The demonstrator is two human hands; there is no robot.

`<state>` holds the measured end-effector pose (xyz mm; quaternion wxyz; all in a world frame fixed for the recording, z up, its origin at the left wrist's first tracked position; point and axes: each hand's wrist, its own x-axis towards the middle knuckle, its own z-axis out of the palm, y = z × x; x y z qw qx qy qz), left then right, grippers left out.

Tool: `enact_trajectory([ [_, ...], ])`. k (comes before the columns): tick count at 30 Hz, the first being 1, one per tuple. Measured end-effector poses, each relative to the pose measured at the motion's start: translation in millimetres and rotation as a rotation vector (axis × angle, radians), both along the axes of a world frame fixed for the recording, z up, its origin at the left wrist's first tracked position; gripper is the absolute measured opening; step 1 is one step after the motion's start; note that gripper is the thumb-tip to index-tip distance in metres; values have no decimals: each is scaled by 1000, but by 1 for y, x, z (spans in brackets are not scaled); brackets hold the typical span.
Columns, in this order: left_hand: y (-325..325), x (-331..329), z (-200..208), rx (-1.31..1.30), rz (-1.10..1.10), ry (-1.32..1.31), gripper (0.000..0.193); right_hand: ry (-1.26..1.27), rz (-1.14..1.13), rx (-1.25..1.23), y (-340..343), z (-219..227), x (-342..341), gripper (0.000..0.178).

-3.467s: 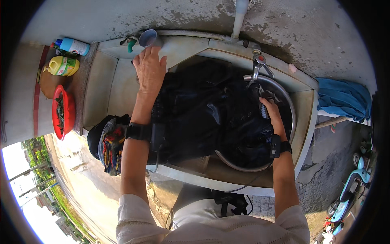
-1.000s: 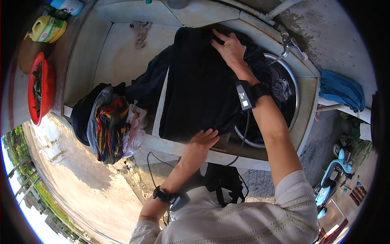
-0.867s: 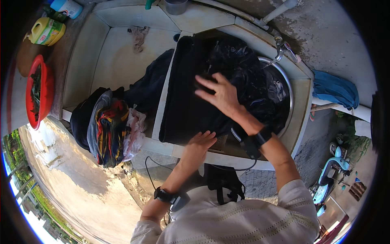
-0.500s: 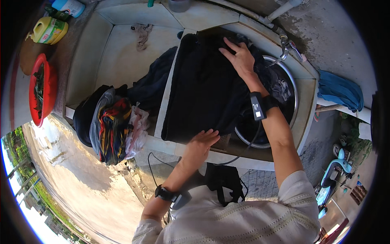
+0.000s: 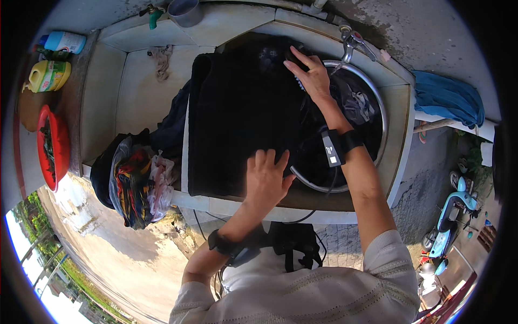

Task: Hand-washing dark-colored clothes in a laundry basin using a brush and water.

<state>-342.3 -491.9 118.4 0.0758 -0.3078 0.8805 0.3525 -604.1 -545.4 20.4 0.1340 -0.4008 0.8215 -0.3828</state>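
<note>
Head view: we record a pale tiled sink [image 5: 100, 108], split by a divider into two compartments. Over the right compartment we see a black garment [image 5: 232, 124] spread broadly, its left edge along the divider. Bundled clothes [image 5: 135, 186] hang over the sink's front edge, left of the garment. A round steel basin [image 5: 384, 119] stands in the right compartment, dark cloth inside it. We note a blue cloth [image 5: 450, 97] outside the right end and a red plastic bowl [image 5: 63, 146] at the left.

Left hand [image 5: 264, 175]: palm down, fingers loosely spread, grasping nothing that we can see; it rests on the garment's near part, cloth directly beneath.

Right hand [image 5: 313, 75]: fingers extended and bent over a scrub brush [image 5: 298, 82], which we take as held; only a strip of pale bristles shows, so finger closure is partly hidden. The brush lies under the palm side, at the garment's far right part. Just left of the fingertips we observe a faint whitish patch on the black fabric.
</note>
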Motion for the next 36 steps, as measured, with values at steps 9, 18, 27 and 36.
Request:
enact_trajectory([
  [9, -15, -77, -85, -471, -218, -40, 27, 96, -425, 169, 146, -59, -50, 55],
  [18, -42, -61, -48, -301, 144, 407, 12, 65, -498, 555, 141, -122, -54, 54],
  [27, 19, 57, -16, -139, 60, 266, 11, -268, 19, 102, 125, 46, 67, 50],
  [36, 21, 67, -20, 107, 27, 313, 20, 359, -94, 194, -9, 26, 16, 43],
])
